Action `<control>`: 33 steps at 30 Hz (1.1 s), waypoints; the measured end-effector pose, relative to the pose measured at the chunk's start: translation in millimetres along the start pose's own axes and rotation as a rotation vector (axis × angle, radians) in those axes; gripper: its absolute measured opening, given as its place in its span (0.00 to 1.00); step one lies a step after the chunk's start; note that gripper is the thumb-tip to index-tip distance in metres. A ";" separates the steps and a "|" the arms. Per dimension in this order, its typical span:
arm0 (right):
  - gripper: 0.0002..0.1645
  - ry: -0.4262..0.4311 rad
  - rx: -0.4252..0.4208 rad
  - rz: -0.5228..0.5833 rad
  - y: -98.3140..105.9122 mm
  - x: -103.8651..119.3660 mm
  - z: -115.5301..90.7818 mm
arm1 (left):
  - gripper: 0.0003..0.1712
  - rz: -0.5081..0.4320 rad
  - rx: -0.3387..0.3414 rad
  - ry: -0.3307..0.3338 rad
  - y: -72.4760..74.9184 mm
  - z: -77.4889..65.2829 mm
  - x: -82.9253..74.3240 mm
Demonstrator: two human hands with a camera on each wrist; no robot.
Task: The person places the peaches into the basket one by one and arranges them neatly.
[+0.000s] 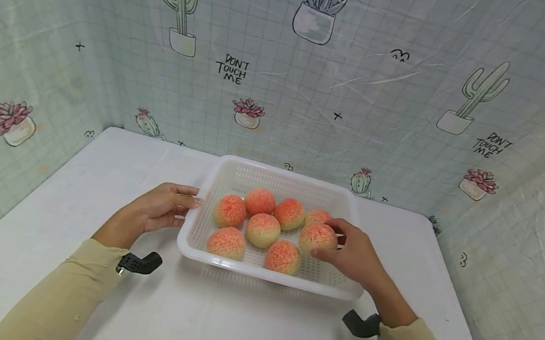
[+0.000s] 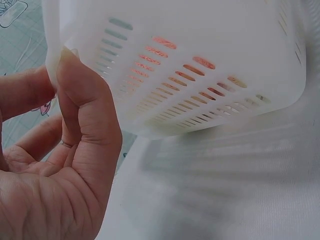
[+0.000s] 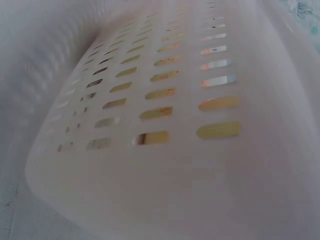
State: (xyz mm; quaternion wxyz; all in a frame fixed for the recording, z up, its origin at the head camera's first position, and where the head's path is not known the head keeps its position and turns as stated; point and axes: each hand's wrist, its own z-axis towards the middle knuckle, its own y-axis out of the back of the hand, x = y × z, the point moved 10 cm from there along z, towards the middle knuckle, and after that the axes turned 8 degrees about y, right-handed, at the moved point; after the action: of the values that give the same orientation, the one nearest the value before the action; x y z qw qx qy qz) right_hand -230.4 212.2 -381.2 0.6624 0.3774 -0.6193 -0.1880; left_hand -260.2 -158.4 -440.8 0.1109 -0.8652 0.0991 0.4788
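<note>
A white plastic basket point(image 1: 266, 275) with slotted walls stands on the table, and several round peaches point(image 1: 263, 230), orange-red with pale yellow undersides, lie in it. At the basket's left side my left hand point(image 1: 161, 209) holds the rim; in the left wrist view the thumb and fingers of that hand point(image 2: 90, 125) pinch the edge. Over the right part of the basket, my right hand point(image 1: 357, 256) grips one speckled peach point(image 1: 318, 238) between thumb and fingers. The right wrist view shows the basket's slotted wall point(image 3: 190, 175) close up, with the right hand hidden.
Beneath the basket is a white tabletop point(image 1: 247, 332). A cloth printed with cacti point(image 1: 316, 99) hangs behind it and at both sides. Black wrist camera mounts point(image 1: 142, 262) jut out from both sleeves.
</note>
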 end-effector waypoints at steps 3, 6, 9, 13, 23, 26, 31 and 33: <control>0.46 0.005 -0.003 -0.010 -1.5 0.3 0.1 | 0.37 0.000 0.000 0.002 -0.2 0.2 0.2; 0.46 0.009 -0.008 -0.021 -2.0 1.1 0.7 | 0.37 0.001 0.002 -0.001 -0.7 0.2 0.1; 0.45 0.015 -0.012 -0.040 -2.5 2.6 1.3 | 0.36 0.002 0.005 -0.005 -1.2 0.1 -0.2; 0.42 0.027 -0.009 -0.078 -4.0 5.4 2.2 | 0.36 0.003 0.005 -0.003 -1.7 -0.1 -0.4; 0.38 0.002 0.065 -0.170 -13.7 6.3 7.8 | 0.38 0.004 -0.008 0.005 0.4 1.4 1.4; 0.39 0.005 0.093 -0.216 -18.2 6.3 9.0 | 0.37 0.006 -0.007 0.004 0.5 1.4 1.1; 0.39 0.016 0.113 -0.258 -22.1 8.1 9.9 | 0.36 0.011 -0.003 0.003 -0.7 0.5 -0.3; 0.37 0.022 0.120 -0.277 -22.9 9.6 10.4 | 0.37 0.009 -0.003 0.004 -0.7 0.0 -0.4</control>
State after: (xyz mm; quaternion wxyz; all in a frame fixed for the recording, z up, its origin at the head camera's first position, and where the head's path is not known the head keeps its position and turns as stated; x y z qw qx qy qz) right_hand -233.9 187.8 -392.0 0.6132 0.5002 -0.5641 -0.2358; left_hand -260.2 -157.7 -440.4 0.1074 -0.8659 0.1027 0.4776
